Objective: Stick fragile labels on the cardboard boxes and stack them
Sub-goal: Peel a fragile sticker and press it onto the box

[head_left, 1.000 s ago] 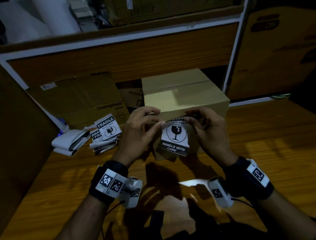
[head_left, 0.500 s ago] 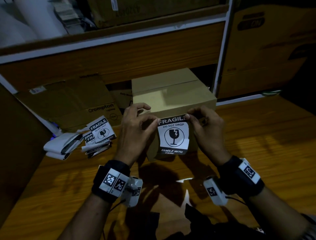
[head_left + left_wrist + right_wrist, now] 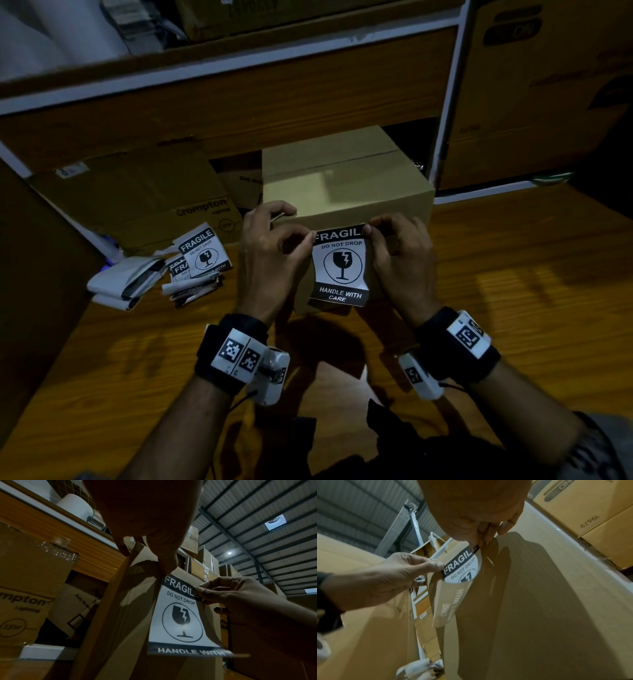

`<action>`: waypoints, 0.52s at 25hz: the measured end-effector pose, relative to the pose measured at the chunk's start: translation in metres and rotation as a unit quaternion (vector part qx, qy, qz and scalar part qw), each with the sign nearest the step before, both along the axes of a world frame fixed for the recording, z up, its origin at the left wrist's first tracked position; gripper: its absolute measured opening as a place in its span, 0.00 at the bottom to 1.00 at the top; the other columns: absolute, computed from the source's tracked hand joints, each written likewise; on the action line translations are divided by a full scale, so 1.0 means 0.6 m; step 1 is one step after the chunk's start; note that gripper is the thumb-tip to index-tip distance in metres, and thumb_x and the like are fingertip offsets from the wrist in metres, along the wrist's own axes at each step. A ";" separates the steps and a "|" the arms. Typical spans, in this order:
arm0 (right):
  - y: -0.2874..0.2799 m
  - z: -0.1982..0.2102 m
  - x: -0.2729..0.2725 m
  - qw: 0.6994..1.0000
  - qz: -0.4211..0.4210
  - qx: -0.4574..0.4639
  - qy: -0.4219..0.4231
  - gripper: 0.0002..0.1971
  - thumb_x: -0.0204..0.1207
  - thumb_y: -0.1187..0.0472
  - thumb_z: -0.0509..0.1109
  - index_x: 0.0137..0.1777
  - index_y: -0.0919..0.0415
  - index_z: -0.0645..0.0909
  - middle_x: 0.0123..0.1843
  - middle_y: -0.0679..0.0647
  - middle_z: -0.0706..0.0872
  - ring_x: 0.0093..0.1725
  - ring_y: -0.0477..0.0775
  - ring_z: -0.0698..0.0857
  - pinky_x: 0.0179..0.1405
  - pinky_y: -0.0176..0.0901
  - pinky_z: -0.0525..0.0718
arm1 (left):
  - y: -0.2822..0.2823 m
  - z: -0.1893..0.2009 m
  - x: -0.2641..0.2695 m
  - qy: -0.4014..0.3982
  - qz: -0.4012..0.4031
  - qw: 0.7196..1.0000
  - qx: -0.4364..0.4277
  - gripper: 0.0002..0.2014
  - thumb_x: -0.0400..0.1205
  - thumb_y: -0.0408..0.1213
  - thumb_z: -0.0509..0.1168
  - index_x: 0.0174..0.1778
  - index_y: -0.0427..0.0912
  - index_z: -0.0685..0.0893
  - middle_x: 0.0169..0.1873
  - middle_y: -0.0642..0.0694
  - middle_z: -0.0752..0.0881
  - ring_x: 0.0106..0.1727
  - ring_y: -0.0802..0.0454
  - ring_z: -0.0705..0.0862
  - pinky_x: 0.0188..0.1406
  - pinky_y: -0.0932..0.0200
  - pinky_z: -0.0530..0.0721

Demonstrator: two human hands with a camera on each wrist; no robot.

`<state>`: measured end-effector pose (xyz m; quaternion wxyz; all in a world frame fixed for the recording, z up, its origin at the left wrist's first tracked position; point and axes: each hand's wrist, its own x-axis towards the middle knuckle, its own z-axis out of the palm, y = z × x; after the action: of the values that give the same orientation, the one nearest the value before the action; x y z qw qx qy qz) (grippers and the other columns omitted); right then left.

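Head view: left hand & right hand pinch fragile label's top corners against box front.

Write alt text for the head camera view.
Two hands pinch the top corners of a fragile label against the front of a cardboard box on a wooden table. Spare labels lie to the left.

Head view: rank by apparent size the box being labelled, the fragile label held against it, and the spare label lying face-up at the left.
1. Cardboard box, clearly largest.
2. Held fragile label, pinched at its top corners by both hands.
3. Spare label, somewhat smaller-looking; it lies farther away, so true size may match.
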<state>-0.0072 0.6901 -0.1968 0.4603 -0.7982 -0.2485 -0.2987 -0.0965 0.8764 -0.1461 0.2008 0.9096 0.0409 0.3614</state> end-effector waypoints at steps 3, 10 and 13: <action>0.002 -0.008 0.009 1.000 -0.007 -0.012 -0.022 0.08 0.84 0.56 0.70 0.55 0.60 0.85 0.47 0.53 0.88 0.48 0.40 0.74 0.41 0.40 0.77 | -0.001 0.000 0.003 -0.005 0.006 1.000 -0.002 0.06 0.78 0.40 0.77 0.47 0.42 0.92 0.65 0.45 0.82 0.68 0.47 0.77 0.59 0.75 0.70; 0.009 -0.010 0.018 0.998 -0.007 -0.036 -0.056 0.09 0.84 0.56 0.69 0.56 0.60 0.85 0.48 0.54 0.89 0.48 0.41 0.74 0.41 0.43 0.77 | -0.001 -0.004 0.008 -0.007 0.027 0.999 -0.020 0.06 0.77 0.37 0.79 0.46 0.41 0.91 0.66 0.45 0.81 0.69 0.48 0.76 0.58 0.74 0.70; 0.013 -0.013 0.024 0.997 -0.012 -0.039 -0.059 0.09 0.84 0.56 0.70 0.56 0.61 0.85 0.48 0.55 0.89 0.48 0.43 0.76 0.42 0.43 0.78 | 0.001 -0.002 0.010 -0.012 0.029 0.999 -0.021 0.06 0.77 0.37 0.78 0.46 0.41 0.91 0.66 0.45 0.82 0.69 0.48 0.77 0.59 0.73 0.70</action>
<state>0.0070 0.6977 -0.2046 0.4101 -0.7993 -0.2772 -0.3407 -0.0907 0.8768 -0.1472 0.2098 0.8991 0.0728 0.3774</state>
